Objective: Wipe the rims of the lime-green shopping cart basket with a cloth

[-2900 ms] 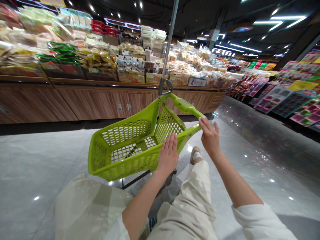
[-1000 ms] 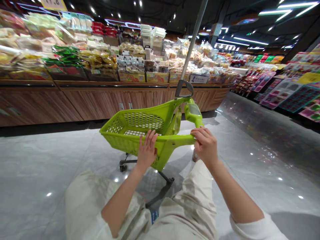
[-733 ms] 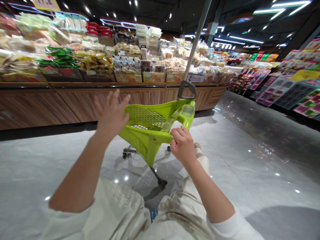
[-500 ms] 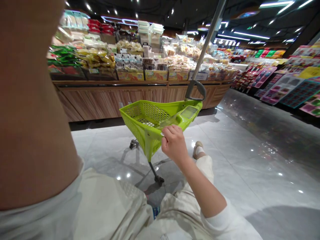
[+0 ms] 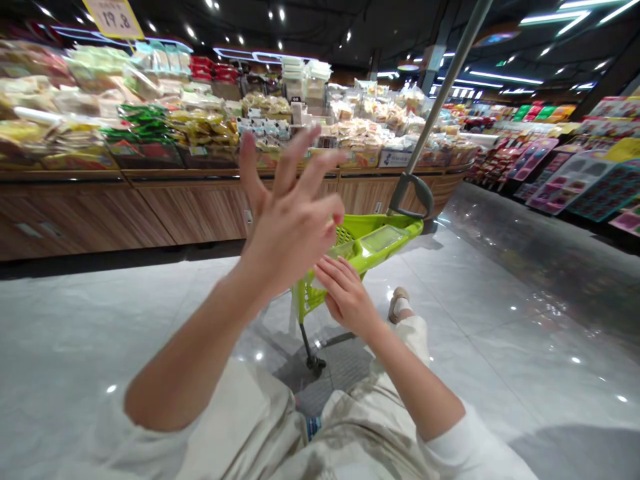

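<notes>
My left hand (image 5: pixel 293 227) is raised in front of the lime-green shopping cart (image 5: pixel 387 243), fingers spread and slightly blurred, with nothing in it. It hides much of the cart's basket. My right hand (image 5: pixel 350 300) rests over the cart's near rim, fingers fairly straight and side by side, thumb underneath. A small white patch (image 5: pixel 316 284), perhaps paper, shows by its fingertips; I cannot make out what it is. On the cart's far end stand a grey loop handle (image 5: pixel 423 197) and a tall metal pole (image 5: pixel 445 87).
A wooden display counter (image 5: pixel 200 210) piled with packaged food runs across the back. At its left hangs a price sign (image 5: pixel 114 19). More stocked shelves (image 5: pixel 565 160) line the right. A cart wheel (image 5: pixel 315 365) and my shoe (image 5: pixel 399 303) are on the shiny tiled floor (image 5: pixel 480 293).
My left arm has swung from close by the camera at the left to in front of the cart, its hand now visible. My right hand's fingers have straightened on the rim. The view has shifted left.
</notes>
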`<state>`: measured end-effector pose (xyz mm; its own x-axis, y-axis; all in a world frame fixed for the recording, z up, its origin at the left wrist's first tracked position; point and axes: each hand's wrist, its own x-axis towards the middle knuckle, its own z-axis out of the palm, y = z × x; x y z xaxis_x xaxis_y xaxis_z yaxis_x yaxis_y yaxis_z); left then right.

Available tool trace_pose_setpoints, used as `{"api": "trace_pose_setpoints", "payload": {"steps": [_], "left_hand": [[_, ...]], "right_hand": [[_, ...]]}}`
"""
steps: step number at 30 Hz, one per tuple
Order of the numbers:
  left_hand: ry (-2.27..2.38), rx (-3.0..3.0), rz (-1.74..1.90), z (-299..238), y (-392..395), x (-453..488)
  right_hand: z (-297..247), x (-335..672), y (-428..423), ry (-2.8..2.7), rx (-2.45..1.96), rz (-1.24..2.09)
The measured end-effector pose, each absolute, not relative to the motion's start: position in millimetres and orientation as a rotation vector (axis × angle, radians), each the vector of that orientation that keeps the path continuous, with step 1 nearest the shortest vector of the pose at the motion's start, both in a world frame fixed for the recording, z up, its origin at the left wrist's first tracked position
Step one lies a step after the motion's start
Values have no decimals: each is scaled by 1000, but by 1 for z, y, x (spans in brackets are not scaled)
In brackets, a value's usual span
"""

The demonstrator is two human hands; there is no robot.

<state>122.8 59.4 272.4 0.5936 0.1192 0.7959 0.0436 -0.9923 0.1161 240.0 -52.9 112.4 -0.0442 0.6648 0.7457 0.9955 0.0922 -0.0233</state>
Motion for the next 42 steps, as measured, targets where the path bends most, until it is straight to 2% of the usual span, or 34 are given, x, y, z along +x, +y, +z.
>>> {"api": "trace_pose_setpoints", "payload": {"steps": [3,5,7,9,13,19,25,30,37,42], "left_hand": [[269,2844,1278,195,46,113],[224,2891,1023,152,43,107],[210,2864,938,125,40,106],[244,2828,999,112,37,110],[206,2762,1191,107,39,119],[154,2742,1278,105,45,122],[172,2753,1329,102,49,127],[248,2814,1299,102,45,128],[227,2914,1189,95,25,122],[337,2899,1194,88,18,126]], "right_hand": [[106,275,-83,-1795,-1651,-761],[102,290,-95,-1563,-1724,-845],[100,288,-98,-1302,-1777,-892],[100,272,-95,-1268,-1772,-863],[107,247,-89,-1594,-1689,-785],[108,253,-93,-1216,-1859,-883],[100,235,-88,-1527,-1759,-856],[97,273,-97,-1172,-1878,-908],[111,281,-97,-1173,-1976,-788],[109,251,-87,-1224,-1968,-734]]}}
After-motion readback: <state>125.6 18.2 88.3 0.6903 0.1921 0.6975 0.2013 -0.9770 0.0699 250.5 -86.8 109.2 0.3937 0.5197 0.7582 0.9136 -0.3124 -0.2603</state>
